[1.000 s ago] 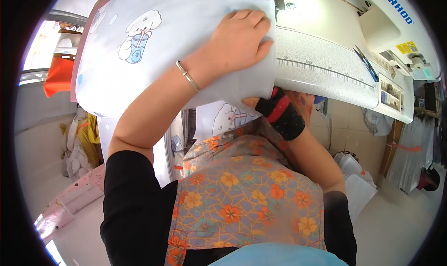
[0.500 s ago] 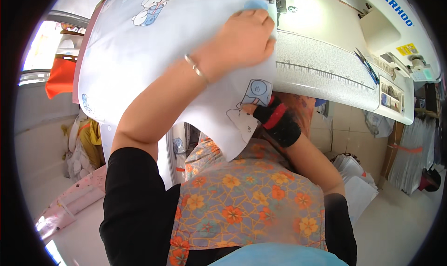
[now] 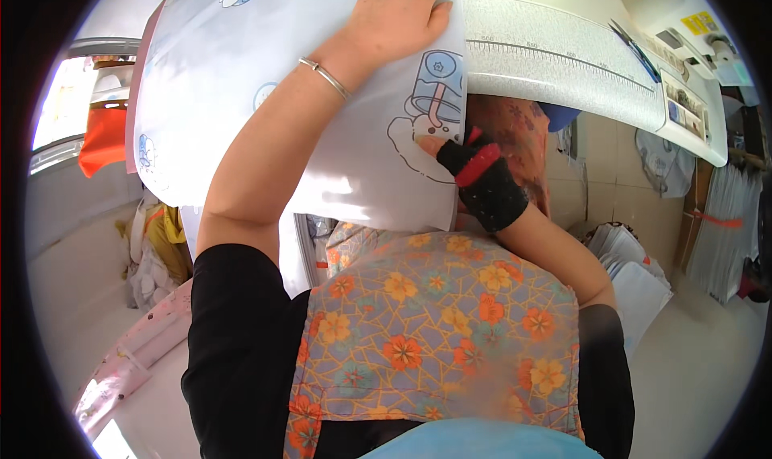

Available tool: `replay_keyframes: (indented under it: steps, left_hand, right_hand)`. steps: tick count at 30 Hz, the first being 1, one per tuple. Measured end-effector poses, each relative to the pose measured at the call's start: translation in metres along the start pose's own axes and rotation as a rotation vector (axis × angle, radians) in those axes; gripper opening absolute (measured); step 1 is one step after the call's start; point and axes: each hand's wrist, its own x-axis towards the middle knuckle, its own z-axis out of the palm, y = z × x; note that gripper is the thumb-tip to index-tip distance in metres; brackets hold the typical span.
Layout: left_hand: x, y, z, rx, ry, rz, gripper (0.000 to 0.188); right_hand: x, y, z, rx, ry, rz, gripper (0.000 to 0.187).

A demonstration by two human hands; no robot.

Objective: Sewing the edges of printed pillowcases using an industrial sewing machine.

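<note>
White fabric [image 3: 338,161] printed with cartoon puppies and blue cups covers the left part of the sewing machine's bed and hangs over its near side. My left hand [image 3: 400,15], bare and with a silver bangle [image 3: 325,76] at the wrist, lies on the fabric near its right edge. Its thumb is held apart; the fingertips run out at the top of the picture. Lower down, my right hand [image 3: 486,182] wears a black and red fingerless glove. Its thumb rests on top of the printed puppy, and the other fingers are hidden beneath, pinching the fabric's right edge.
The pale machine bed [image 3: 555,57] carries a ruler scale. Dark scissors [image 3: 635,51] lie by a compartment of small parts [image 3: 685,109]. Stacked white sheets [image 3: 631,270] stand at the lower right, yellow cloth [image 3: 170,242] hangs at the left, and a floral apron [image 3: 438,330] covers my lap.
Both hands and the fabric sit higher in the picture, though the whole view has shifted too. The fabric's near edge, pointed before, now hangs straighter. My right thumb stays on the puppy print.
</note>
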Motion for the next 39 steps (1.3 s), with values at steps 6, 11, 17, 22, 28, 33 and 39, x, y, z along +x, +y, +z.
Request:
replay_keyframes:
  steps: [6,11,17,22,28,33,39]
  left_hand:
    - [-0.017,0.025,-0.011,-0.072,0.018,-0.092,0.034]
    - [-0.03,0.036,0.0,0.205,0.021,0.026,0.043]
    - [-0.024,0.03,-0.001,0.184,0.047,0.026,0.04]
    - [-0.015,0.02,0.004,0.182,0.06,0.001,0.039]
    - [-0.017,0.024,-0.001,0.129,0.015,-0.007,0.041]
    - [-0.01,0.013,-0.001,0.101,-0.061,-0.039,0.044]
    - [-0.007,0.001,0.004,0.152,-0.005,-0.038,0.044]
  right_hand:
    - [-0.028,-0.043,0.006,-0.062,-0.02,0.055,0.029]
    - [-0.021,-0.025,-0.006,-0.116,-0.003,0.094,0.03]
    - [-0.012,-0.02,-0.007,-0.04,0.009,0.124,0.03]
    - [-0.002,-0.01,-0.001,-0.271,0.056,-0.045,0.029]
    - [-0.003,-0.04,0.002,-0.164,0.03,0.122,0.029]
    - [0.001,-0.06,0.006,-0.201,0.071,0.124,0.031]
    - [0.005,-0.088,0.024,-0.317,0.128,-0.022,0.033]
